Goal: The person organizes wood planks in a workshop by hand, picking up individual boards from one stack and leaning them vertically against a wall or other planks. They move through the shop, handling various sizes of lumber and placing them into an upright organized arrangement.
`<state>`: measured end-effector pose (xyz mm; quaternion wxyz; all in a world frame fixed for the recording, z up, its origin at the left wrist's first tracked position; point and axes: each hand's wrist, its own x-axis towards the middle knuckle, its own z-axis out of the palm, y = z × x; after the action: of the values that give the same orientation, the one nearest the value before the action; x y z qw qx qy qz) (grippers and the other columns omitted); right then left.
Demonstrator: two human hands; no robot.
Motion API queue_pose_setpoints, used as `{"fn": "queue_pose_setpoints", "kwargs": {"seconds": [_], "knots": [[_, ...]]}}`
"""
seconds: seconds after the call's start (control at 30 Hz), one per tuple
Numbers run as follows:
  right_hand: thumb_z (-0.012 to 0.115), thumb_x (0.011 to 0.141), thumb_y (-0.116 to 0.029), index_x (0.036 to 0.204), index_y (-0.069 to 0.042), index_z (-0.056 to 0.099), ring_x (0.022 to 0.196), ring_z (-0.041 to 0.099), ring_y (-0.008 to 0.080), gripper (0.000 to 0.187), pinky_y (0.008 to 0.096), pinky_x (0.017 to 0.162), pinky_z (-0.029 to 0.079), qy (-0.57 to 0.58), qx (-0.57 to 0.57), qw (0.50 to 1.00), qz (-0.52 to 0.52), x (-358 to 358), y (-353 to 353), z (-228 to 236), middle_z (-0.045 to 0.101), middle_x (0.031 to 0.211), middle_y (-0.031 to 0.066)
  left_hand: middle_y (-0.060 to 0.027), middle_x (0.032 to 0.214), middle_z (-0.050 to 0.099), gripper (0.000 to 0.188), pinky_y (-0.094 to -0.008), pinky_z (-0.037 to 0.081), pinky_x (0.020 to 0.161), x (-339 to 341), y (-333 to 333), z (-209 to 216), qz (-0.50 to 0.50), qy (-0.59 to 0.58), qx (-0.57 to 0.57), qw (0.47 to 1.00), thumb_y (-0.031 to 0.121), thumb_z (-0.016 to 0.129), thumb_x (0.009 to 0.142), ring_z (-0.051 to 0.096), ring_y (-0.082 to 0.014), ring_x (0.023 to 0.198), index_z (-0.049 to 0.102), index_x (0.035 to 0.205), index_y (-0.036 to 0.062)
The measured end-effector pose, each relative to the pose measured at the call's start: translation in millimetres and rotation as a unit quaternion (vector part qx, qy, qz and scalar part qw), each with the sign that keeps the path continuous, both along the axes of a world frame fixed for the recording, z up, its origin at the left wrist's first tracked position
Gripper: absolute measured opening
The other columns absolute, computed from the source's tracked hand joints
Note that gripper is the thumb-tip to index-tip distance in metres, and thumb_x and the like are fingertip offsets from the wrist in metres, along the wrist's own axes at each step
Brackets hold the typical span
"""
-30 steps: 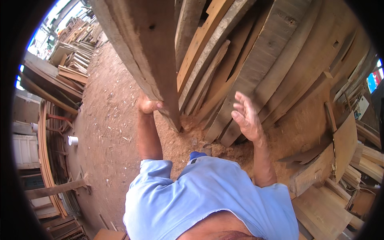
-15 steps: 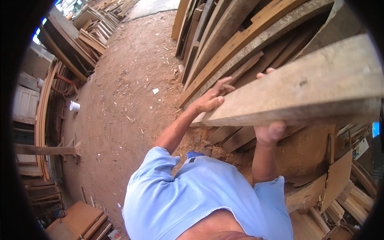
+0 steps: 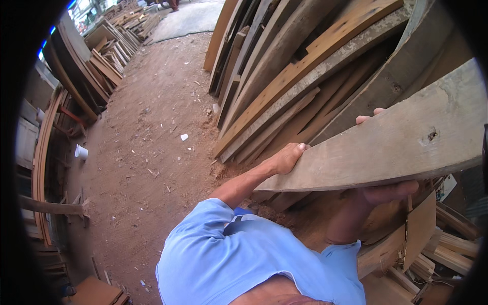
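A wide, pale, weathered wooden plank [image 3: 381, 150] slants up to the right in front of me, with a dark knot near its right part. My left hand [image 3: 288, 158] is closed on the plank's upper left edge, thumb on top, the other fingers mostly hidden. My right hand [image 3: 390, 192] grips it further right, its palm and thumb under the lower edge. Fingertips of that hand show over the plank's upper edge, so the hand reaches round behind it. The plank's right end runs out of the picture.
Several long boards [image 3: 305, 71] lean in a stack beyond the plank. Offcuts and a thin brown panel [image 3: 421, 231] lie at the lower right. A white bucket [image 3: 81, 152] stands at left by timber racks [image 3: 48, 168]. Wood chips litter the dirt floor [image 3: 147, 132].
My left hand has gone from loosely spread fingers to a closed hold on the plank. The plank and both hands sit lower in view, and my right hand is further right.
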<state>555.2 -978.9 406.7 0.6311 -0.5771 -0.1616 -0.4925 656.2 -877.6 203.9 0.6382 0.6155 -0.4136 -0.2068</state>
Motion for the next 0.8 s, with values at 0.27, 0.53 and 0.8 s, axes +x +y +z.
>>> {"fn": "queue_pose_setpoints", "kwargs": {"seconds": [0.27, 0.53, 0.8], "knots": [[0.056, 0.092, -0.044, 0.138, 0.007, 0.032, 0.126, 0.043, 0.0302, 0.073, 0.0414, 0.105, 0.036, 0.151, -0.049, 0.987, -0.038, 26.7, -0.9, -64.7, 0.041, 0.139, 0.0208, -0.0294, 0.092, 0.058, 0.066, -0.0489, 0.042, 0.080, 25.0, -13.9, -43.6, 0.200, -0.049, -0.038, 0.978, 0.044, 0.011, 0.101, 0.053, -0.0481, 0.090, 0.057, 0.099, -0.0028], [0.065, 0.091, -0.030, 0.126, 0.010, 0.043, 0.106, 0.056, 0.0319, 0.057, 0.0391, 0.095, 0.042, 0.167, -0.144, 0.957, -0.190, 66.6, 3.7, -66.4, 0.057, 0.117, 0.0234, -0.0278, 0.111, 0.061, 0.049, -0.0474, 0.043, 0.095, 13.1, 33.8, -141.8, 0.361, -0.105, 0.090, 0.922, 0.035, 0.040, 0.095, 0.058, -0.0410, 0.107, 0.054, 0.121, -0.0040], [0.068, 0.090, -0.035, 0.124, 0.012, 0.042, 0.103, 0.057, 0.0377, 0.063, 0.0417, 0.092, 0.045, 0.176, -0.161, 0.945, -0.223, 86.7, -22.3, -65.7, 0.058, 0.114, 0.0277, -0.0268, 0.129, 0.055, 0.062, -0.0441, 0.038, 0.106, -160.6, 239.2, -363.1, -0.118, 0.041, 0.563, 0.817, 0.048, 0.038, 0.095, 0.049, -0.0394, 0.125, 0.056, 0.126, -0.0023]]}}
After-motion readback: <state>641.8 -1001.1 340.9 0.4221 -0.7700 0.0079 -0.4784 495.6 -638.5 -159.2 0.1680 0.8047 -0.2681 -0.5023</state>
